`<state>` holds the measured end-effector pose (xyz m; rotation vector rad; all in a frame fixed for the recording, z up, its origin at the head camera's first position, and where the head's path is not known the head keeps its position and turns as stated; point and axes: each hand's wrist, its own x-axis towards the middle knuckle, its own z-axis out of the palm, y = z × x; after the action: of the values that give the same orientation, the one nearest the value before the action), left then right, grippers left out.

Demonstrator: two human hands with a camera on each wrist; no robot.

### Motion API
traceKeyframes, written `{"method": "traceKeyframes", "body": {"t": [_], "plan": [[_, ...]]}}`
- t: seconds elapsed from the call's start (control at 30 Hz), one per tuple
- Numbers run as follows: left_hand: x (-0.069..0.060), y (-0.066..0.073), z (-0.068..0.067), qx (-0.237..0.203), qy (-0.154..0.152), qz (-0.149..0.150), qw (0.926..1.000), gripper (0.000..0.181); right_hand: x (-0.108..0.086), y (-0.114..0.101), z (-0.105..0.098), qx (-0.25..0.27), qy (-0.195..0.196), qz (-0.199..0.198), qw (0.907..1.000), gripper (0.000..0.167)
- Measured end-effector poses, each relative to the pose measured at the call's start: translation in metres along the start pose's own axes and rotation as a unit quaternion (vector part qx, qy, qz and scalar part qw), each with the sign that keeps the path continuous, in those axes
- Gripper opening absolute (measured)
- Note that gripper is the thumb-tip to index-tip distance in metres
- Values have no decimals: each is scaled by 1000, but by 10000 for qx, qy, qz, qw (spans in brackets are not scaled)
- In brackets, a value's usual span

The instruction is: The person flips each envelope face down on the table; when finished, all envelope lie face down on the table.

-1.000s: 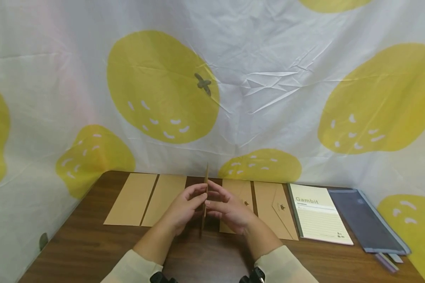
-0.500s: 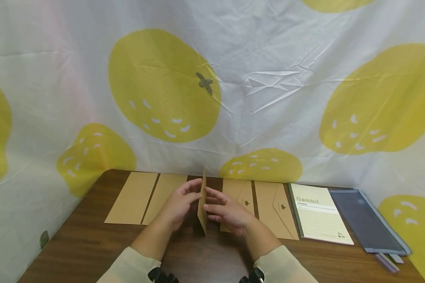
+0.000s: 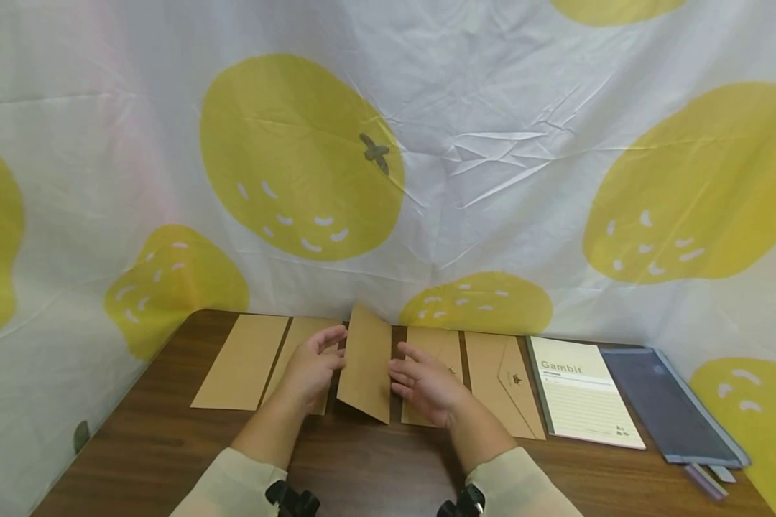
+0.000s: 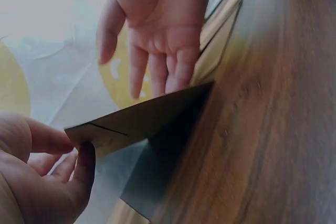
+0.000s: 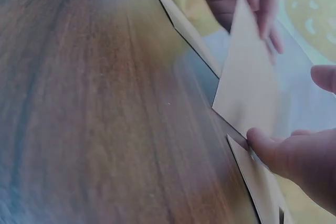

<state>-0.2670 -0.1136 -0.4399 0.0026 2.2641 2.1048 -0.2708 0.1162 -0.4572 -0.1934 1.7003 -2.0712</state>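
Observation:
A brown paper envelope stands tilted on its right long edge at mid table, its left edge raised and its plain face up. My left hand pinches that raised edge; in the left wrist view the thumb and fingers of the left hand meet at the envelope. My right hand is beside the lower edge with relaxed, spread fingers; in the right wrist view a fingertip of the right hand lies against the bottom of the envelope.
Two plain brown envelopes lie flat at the left. Two more envelopes, flaps and small logos showing, lie at the right. Beyond them are a cream notebook and a dark mesh pouch. A patterned curtain hangs behind the table.
The envelope has gone from upright, edge-on between both hands, to leaning left with its face showing. My left hand has moved left and down with its edge; the right fingers have spread slightly.

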Motion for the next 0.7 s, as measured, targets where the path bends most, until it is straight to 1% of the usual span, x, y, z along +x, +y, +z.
{"method": "traceKeyframes", "body": {"t": [0.1, 0.2, 0.37, 0.6, 0.7], "plan": [[0, -3, -2, 258, 78, -93, 9996, 61, 0, 0, -2, 196, 78, -29, 9998, 81], [0, -6, -4, 404, 85, -227, 9989, 60, -1, -2, -3, 255, 100, -52, 9996, 79], [0, -9, -4, 548, -15, -424, 9976, 61, -1, -2, -5, 255, 110, -46, 9996, 78], [-1, -9, -2, 784, -160, -439, 9958, 61, 1, -1, -7, 316, 184, -84, 9993, 77], [-3, -9, -2, 785, -230, -438, 9957, 61, 0, -1, -7, 305, 213, -110, 9992, 76]]}}
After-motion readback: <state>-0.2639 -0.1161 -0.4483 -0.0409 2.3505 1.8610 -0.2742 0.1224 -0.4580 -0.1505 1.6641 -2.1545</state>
